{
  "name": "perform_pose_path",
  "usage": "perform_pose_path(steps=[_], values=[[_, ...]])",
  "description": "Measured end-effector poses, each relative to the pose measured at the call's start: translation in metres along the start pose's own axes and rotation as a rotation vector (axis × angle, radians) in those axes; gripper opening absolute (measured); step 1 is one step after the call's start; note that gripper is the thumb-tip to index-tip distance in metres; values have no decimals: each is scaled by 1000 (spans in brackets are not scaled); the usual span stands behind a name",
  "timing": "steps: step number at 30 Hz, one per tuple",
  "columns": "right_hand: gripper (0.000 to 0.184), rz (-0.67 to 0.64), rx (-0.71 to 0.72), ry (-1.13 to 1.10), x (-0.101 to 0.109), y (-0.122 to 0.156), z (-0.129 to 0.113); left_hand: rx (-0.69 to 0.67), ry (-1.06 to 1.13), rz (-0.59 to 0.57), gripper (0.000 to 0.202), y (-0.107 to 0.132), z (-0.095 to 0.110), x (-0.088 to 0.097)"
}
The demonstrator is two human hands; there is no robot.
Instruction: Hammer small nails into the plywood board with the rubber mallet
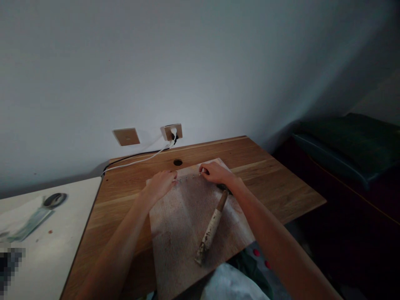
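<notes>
A flat wooden board (178,233) lies on the desk, with a row of small nails (186,178) standing up near its far edge. At the left end of that row is my left hand (162,183), its fingers closed; what they grip, if anything, is too small to make out. My right hand (214,171) pinches at the right end of the row, beside a nail, and its fingertips hide what is between them. Below my right wrist a hammer (213,225) rests on the board, its worn, white-wrapped handle slanting toward me and its dark head partly hidden by my arm.
The wooden desk (265,183) stands against the wall, with a cable hole (178,162) behind the board. Cables run from a wall socket (173,131) along the back edge. On the white table (71,221) at left lies a tape roll (55,200).
</notes>
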State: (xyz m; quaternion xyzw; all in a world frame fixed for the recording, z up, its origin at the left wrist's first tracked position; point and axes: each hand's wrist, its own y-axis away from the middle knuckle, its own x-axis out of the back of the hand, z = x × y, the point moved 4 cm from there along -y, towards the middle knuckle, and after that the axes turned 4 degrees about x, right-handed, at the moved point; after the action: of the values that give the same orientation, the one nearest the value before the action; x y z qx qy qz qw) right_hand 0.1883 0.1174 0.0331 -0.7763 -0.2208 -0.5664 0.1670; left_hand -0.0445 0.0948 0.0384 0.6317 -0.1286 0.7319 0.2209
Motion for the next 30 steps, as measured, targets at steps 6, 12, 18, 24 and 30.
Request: perform_pose_path(steps=[6, 12, 18, 24, 30], values=[[25, -25, 24, -20, 0, 0, -2, -84, 51, -30, 18, -3, -3, -6], [18, -52, 26, -2, 3, 1, -9, -72, 48, 5, 17, -5, -3, -9], [19, -58, 31, 38, 5, 1, -12, -45, 140, 97, 14, -5, 5, 3], [20, -70, 58, 78, 5, 2, -16, -83, 414, 39, 12, -6, 1, 8], [23, -93, 84, 124, 5, 0, -19, -127, 698, -202, 5, -5, -16, -7]])
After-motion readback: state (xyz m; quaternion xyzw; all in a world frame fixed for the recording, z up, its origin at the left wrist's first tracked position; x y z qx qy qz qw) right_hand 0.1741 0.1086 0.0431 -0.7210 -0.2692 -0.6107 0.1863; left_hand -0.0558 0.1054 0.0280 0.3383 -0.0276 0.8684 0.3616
